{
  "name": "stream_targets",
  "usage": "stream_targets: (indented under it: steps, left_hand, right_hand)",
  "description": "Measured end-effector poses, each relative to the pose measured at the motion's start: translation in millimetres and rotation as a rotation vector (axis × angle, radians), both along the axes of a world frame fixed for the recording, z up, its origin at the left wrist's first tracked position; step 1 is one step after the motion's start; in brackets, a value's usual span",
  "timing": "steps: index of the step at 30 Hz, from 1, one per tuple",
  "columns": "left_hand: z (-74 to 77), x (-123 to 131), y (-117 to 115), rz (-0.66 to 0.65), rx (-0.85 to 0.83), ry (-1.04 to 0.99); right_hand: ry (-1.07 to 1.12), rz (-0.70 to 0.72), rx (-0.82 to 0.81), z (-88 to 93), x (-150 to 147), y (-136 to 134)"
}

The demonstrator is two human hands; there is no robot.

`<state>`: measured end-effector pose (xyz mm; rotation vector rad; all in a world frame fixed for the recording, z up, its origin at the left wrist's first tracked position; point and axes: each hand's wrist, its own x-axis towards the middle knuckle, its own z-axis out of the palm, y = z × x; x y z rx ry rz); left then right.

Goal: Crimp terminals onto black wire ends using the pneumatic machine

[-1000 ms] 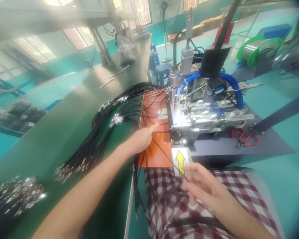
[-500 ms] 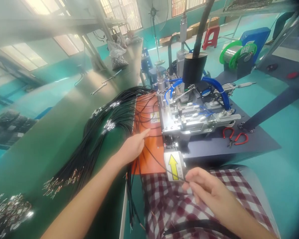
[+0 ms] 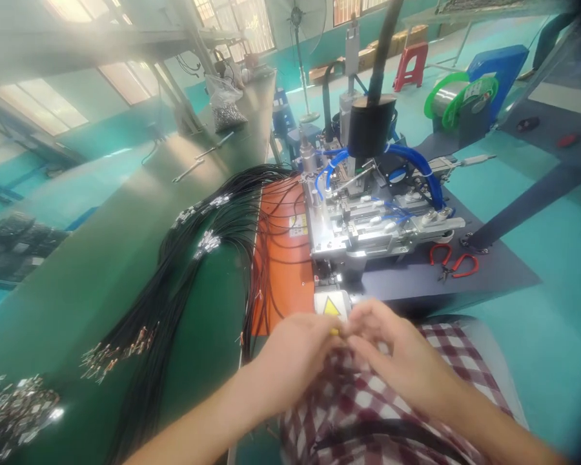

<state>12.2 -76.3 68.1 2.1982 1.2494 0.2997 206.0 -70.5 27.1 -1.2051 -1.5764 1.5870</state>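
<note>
My left hand point(image 3: 297, 352) is bent over my lap with its fingertips brought against those of my right hand point(image 3: 392, 349). My right thumb and fingers are pinched at the end of a black cable, which the fingers now mostly hide. What lies between my left fingers is hidden too. Just behind the hands is a white plate with a yellow arrow point(image 3: 330, 305), partly covered. Several black cables point(image 3: 230, 223) run from the green table point(image 3: 208, 310) across an orange board point(image 3: 290, 287) to a metal machine point(image 3: 377, 232) with blue air tubes point(image 3: 430, 177).
Red-handled pliers point(image 3: 452, 263) lie on the machine's dark base. A green wire spool point(image 3: 459, 100) stands behind it. On the green table are bundled cable ends point(image 3: 119, 352), shiny connectors point(image 3: 19, 413) and a bag of small metal parts point(image 3: 226, 113). A black lamp-like cylinder point(image 3: 372, 129) hangs overhead.
My left hand has left the cables on the orange board and come down right to my right hand, its pointing finger now curled. The right hand has risen slightly.
</note>
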Motion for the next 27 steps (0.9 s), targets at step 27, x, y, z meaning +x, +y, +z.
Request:
stream_targets:
  steps: [27]
  left_hand:
    - [-33.9,13,38,0.398,-0.396,-0.547]
  right_hand:
    - [-0.037,-0.345,0.03,-5.4,2,32]
